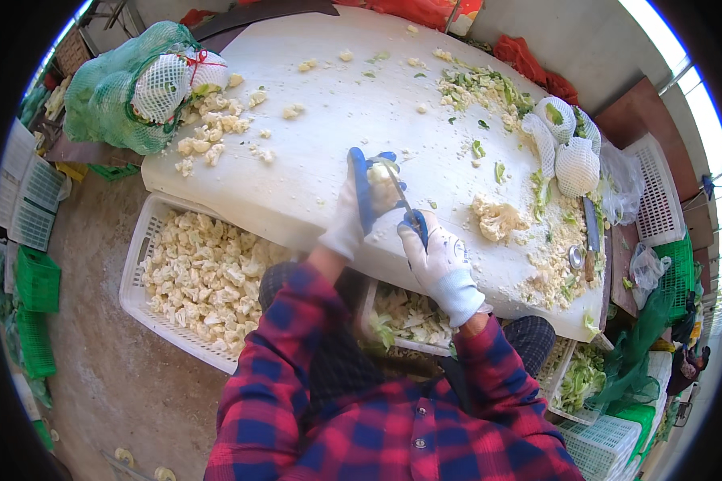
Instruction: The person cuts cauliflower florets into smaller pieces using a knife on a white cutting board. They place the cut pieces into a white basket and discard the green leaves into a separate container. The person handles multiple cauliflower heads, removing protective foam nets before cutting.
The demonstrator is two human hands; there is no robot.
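Note:
My left hand [361, 201], in a white glove with a blue coated palm, holds a piece of cauliflower [382, 180] above the front of the white work table [313, 114]. In a matching glove, my right hand [430, 246] grips a knife [401, 191], whose thin blade lies against that piece. A larger cut cauliflower head [498, 217] rests on the table to the right of my hands. Loose florets [213, 129] lie at the table's left side. My fingers hide the knife's handle for the most part.
Below the table's left front stands a white crate of cauliflower florets [207, 276]. Leaf trimmings fill another crate [409, 346] between my knees. A green net sack [120, 90] sits at the back left. Net-wrapped heads [576, 165], a cleaver [590, 225] and a metal ring-shaped object [575, 257] lie right.

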